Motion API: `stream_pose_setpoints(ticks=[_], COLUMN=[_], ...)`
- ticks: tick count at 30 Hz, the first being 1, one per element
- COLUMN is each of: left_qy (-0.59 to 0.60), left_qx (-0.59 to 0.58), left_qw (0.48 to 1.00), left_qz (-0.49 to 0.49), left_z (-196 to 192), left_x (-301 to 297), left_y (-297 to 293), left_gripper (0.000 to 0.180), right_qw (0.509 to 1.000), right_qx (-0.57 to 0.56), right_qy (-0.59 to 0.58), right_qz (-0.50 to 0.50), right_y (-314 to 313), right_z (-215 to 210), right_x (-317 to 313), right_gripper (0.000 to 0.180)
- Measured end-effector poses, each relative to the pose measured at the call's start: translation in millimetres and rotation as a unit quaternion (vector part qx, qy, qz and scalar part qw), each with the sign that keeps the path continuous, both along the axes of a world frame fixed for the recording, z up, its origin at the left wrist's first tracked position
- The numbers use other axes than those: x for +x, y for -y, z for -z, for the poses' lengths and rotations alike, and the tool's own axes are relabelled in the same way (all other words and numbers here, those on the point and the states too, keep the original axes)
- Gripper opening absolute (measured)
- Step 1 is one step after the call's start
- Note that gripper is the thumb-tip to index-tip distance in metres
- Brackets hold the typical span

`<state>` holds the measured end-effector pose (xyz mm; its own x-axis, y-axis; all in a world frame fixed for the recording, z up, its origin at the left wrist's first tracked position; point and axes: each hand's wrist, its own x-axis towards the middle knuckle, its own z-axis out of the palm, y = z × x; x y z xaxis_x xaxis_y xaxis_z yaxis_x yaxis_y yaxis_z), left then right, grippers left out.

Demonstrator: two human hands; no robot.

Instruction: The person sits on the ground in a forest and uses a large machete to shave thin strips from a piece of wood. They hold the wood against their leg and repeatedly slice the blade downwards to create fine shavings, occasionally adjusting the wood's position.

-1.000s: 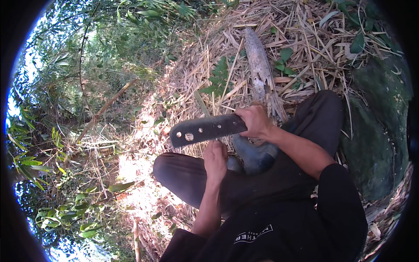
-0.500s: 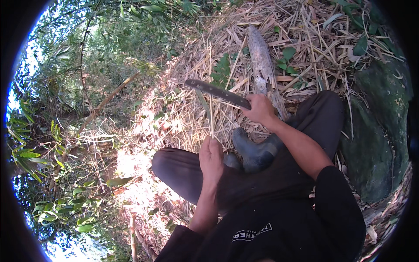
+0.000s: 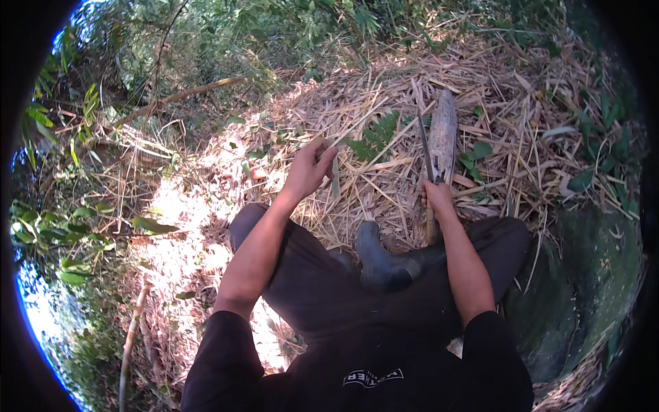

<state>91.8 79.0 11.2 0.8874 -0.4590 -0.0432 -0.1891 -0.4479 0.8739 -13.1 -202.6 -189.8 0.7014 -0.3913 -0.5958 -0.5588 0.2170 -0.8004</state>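
The hands have moved apart. Right hand (image 3: 438, 196) grips the knife (image 3: 425, 143) — blade now edge-on, just left of the weathered log (image 3: 445, 130), clear of the pale strip (image 3: 360, 123). Left hand (image 3: 309, 169) part-curled at the strip's lower end — pinch cannot be confirmed.

I watch through the left of two head-worn fisheyes; it looks steeply down and forward, the shirt (image 3: 432, 381) closest at six o'clock, the left grip (image 3: 309, 169) and right grip (image 3: 438, 197) midway out, the foliage (image 3: 322, 27) farthest, toward twelve; my view is upright, round and wide.
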Motion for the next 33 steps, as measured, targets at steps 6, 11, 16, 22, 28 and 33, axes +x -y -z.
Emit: stream_pose_setpoints(ticks=[6,11,16,22,28,33], left_qy=[-0.180,-0.186,-0.150,-0.162,-0.186,-0.230], left_qx=[-0.232,-0.291,-0.310,-0.319,-0.307,-0.324], left_qw=[0.954,0.933,0.929,0.925,0.918,0.893], left_qz=[-0.065,-0.099,-0.134,-0.129,-0.167,-0.211], left_z=[17,13,14,16,7,15], left_x=[15,13,17,16,12,14], left_y=[8,-3,0,-7,-3,-6], left_gripper=[0.029,0.026,0.024,0.027,0.033,0.025], right_qw=[0.997,0.993,0.993,0.993,0.991,0.991], right_qx=[0.039,0.071,0.065,0.082,0.097,0.104], right_qy=[-0.018,-0.037,-0.017,-0.022,-0.038,-0.044], right_qz=[0.069,0.091,0.092,0.081,0.085,0.076], right_y=[36,38,43,40,46,46], right_z=[36,40,51,40,46,50], right_x=[-3,-3,-2,-4,-3,-4], right_gripper=[0.023,0.021,0.023,0.023,0.023,0.023])
